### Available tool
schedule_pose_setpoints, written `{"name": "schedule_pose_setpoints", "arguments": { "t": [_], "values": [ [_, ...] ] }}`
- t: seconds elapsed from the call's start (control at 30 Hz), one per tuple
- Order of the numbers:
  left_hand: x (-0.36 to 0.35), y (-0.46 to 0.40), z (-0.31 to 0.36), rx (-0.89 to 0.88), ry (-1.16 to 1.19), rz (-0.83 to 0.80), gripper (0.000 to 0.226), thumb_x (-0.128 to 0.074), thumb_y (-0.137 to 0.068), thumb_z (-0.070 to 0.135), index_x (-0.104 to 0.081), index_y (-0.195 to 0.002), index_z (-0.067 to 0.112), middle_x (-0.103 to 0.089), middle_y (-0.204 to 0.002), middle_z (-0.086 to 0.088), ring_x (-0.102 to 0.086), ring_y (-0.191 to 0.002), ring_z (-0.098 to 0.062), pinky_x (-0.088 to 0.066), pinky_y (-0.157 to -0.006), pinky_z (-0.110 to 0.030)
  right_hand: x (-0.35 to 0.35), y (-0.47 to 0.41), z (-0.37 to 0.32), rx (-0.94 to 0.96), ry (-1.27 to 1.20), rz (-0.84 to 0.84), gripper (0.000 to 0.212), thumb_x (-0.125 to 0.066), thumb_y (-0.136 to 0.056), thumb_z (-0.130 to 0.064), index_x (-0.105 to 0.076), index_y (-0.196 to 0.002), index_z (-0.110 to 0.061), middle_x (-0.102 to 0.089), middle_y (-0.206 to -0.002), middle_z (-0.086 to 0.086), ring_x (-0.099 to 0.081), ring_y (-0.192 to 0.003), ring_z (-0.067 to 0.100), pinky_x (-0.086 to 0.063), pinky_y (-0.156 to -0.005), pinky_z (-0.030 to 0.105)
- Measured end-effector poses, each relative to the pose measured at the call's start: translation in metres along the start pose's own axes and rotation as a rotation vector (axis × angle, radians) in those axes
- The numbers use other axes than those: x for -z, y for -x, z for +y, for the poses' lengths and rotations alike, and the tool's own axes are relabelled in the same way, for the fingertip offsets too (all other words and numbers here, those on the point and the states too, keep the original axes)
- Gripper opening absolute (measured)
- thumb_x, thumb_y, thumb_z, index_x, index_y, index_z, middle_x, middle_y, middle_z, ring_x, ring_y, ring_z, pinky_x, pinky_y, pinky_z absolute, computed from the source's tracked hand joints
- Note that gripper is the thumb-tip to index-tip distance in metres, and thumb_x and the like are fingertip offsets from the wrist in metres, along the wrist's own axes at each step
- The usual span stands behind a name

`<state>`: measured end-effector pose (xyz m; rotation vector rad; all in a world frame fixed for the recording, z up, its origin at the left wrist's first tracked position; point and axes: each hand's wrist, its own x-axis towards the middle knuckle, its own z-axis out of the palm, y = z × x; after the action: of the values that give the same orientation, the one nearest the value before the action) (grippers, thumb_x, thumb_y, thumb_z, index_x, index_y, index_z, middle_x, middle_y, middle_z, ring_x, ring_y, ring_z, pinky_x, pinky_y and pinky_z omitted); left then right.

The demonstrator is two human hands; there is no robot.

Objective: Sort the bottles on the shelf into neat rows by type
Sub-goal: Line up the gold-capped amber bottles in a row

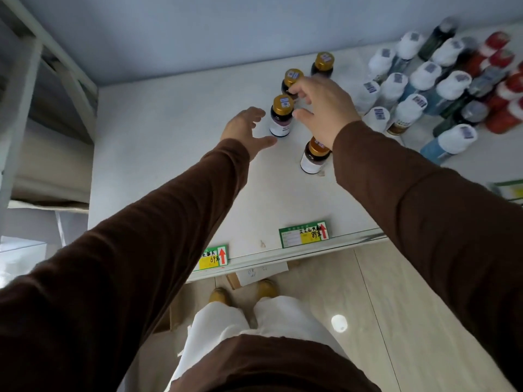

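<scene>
Several brown glass bottles with gold caps stand upright on the white shelf (158, 165). The nearest-left bottle (281, 116) stands between my hands. My left hand (245, 128) is beside it on the left, fingers spread and relaxed, holding nothing. My right hand (322, 108) hovers over the group, its fingers spread and reaching toward a second gold-capped bottle (291, 79); I cannot see it closing on anything. A third bottle (322, 63) stands further back. A fourth bottle (312, 158) sits under my right wrist, partly hidden.
White-capped bottles (424, 77), dark green bottles (437, 38) and red-capped bottles (503, 89) crowd the shelf's right side. Price tags (304, 234) line the front edge. The blue back wall (198, 32) closes the shelf. A metal rack (34, 80) stands left.
</scene>
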<state>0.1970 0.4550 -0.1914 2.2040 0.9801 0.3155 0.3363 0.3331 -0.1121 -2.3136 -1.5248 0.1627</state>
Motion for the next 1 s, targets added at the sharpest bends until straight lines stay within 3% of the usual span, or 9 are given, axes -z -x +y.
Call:
{"name": "schedule_pose_setpoints", "arguments": {
  "t": [0.13,0.23,0.4,0.5,0.6,0.77,0.83,0.9,1.0],
  "values": [
    [-0.023,-0.025,-0.003,0.065,0.056,0.006,0.070,-0.083,-0.068,0.036,-0.052,-0.129,0.020,-0.060,-0.121,0.001,-0.055,-0.102,-0.014,-0.042,-0.085,-0.023,-0.009,-0.026,0.005,0.038,0.032,-0.125,0.048,-0.062,-0.090,-0.018,-0.050,-0.136,-0.018,-0.049,-0.137,0.006,-0.047,-0.121,0.027,-0.039,-0.097,0.036],
    [-0.035,-0.043,-0.002,0.083,-0.058,-0.001,0.066,-0.080,-0.067,0.043,-0.057,-0.123,0.019,-0.065,-0.116,-0.003,-0.055,-0.109,-0.024,-0.042,-0.092,-0.030,-0.017,-0.038,0.009,0.051,0.060,-0.210,0.051,-0.065,-0.089,-0.021,-0.049,-0.137,-0.020,-0.050,-0.138,0.005,-0.048,-0.123,0.028,-0.041,-0.101,0.039],
    [-0.047,-0.056,-0.006,0.064,-0.129,0.024,0.056,-0.073,-0.067,0.054,-0.062,-0.110,0.019,-0.062,-0.101,-0.005,-0.054,-0.100,-0.029,-0.046,-0.087,-0.038,-0.024,-0.043,0.012,0.046,0.021,-0.215,0.050,-0.068,-0.088,-0.028,-0.051,-0.134,-0.020,-0.056,-0.134,0.004,-0.053,-0.119,0.026,-0.044,-0.099,0.037],
    [-0.043,-0.047,-0.009,0.082,0.024,-0.003,0.051,-0.078,-0.067,0.049,-0.061,-0.109,0.024,-0.060,-0.094,0.005,-0.055,-0.094,-0.018,-0.046,-0.080,-0.029,-0.023,-0.047,0.012,0.024,-0.039,-0.208,0.048,-0.067,-0.088,-0.031,-0.054,-0.132,-0.020,-0.060,-0.130,0.004,-0.056,-0.116,0.023,-0.044,-0.097,0.034],
    [-0.019,-0.027,-0.007,0.073,0.350,-0.038,0.038,-0.084,-0.069,0.030,-0.062,-0.100,0.025,-0.067,-0.090,0.013,-0.062,-0.084,-0.002,-0.045,-0.075,-0.017,-0.012,-0.050,0.006,-0.030,-0.214,-0.204,0.046,-0.070,-0.085,-0.033,-0.060,-0.128,-0.020,-0.065,-0.123,0.003,-0.061,-0.110,0.018,-0.047,-0.098,0.035],
    [0.040,0.021,0.000,0.065,0.694,-0.111,0.030,-0.078,-0.077,0.010,-0.067,-0.104,0.013,-0.073,-0.093,0.001,-0.070,-0.081,-0.007,-0.051,-0.072,-0.014,0.007,-0.047,-0.024,-0.064,-0.478,-0.206,0.038,-0.073,-0.083,-0.036,-0.069,-0.116,-0.017,-0.073,-0.098,0.001,-0.068,-0.087,0.016,-0.057,-0.087,0.037],
    [0.060,0.044,-0.003,0.068,0.748,-0.147,0.025,-0.074,-0.082,0.012,-0.067,-0.106,0.011,-0.072,-0.097,-0.003,-0.069,-0.087,-0.011,-0.052,-0.079,-0.019,0.012,-0.040,-0.044,-0.066,-0.551,-0.196,0.039,-0.075,-0.081,-0.040,-0.071,-0.112,-0.017,-0.074,-0.093,0.001,-0.068,-0.076,0.012,-0.059,-0.068,0.022],
    [0.078,0.068,-0.010,0.082,0.817,-0.192,0.020,-0.069,-0.087,0.014,-0.068,-0.107,0.013,-0.071,-0.101,-0.005,-0.067,-0.096,-0.017,-0.052,-0.093,-0.028,0.015,-0.030,-0.068,-0.069,-0.581,-0.180,0.038,-0.076,-0.079,-0.045,-0.073,-0.106,-0.019,-0.072,-0.086,-0.004,-0.064,-0.064,0.006,-0.049,-0.050,0.011],
    [0.102,0.104,-0.019,0.089,0.892,-0.231,0.023,-0.063,-0.090,0.015,-0.066,-0.112,0.012,-0.071,-0.106,-0.005,-0.066,-0.104,-0.018,-0.051,-0.096,-0.030,0.017,-0.009,-0.103,-0.046,-0.649,-0.191,0.040,-0.076,-0.078,-0.049,-0.074,-0.101,-0.015,-0.072,-0.086,-0.002,-0.062,-0.067,0.006,-0.056,-0.060,0.018]
  ]
}}
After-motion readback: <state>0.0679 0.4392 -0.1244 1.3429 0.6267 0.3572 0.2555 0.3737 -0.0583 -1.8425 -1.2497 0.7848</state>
